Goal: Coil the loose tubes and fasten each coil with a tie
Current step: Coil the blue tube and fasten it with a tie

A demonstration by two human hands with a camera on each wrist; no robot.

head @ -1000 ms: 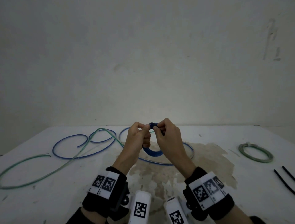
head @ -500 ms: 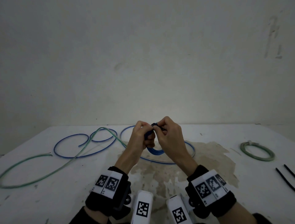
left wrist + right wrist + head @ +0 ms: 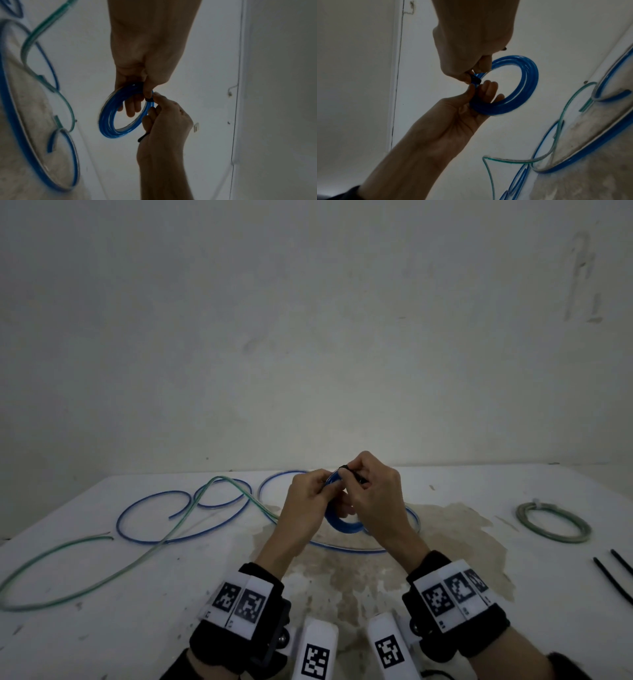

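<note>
A small blue tube coil hangs above the table between both hands. My left hand grips its top, with fingers through the ring. A black tie wraps the strands at the top of the coil. My right hand pinches this tie, right beside the left thumb. The tie's tail sticks out under the right palm. A long loose blue tube and a loose green tube lie on the table to the left.
A tied green coil lies at the right of the white table. Two black ties lie near the right edge. A brown stain covers the table's middle. A plain wall stands close behind.
Both hands have stayed together at the top of the coil. The right hand's fingers have shifted a little left over the tie, and the coil hangs more behind the hands.
</note>
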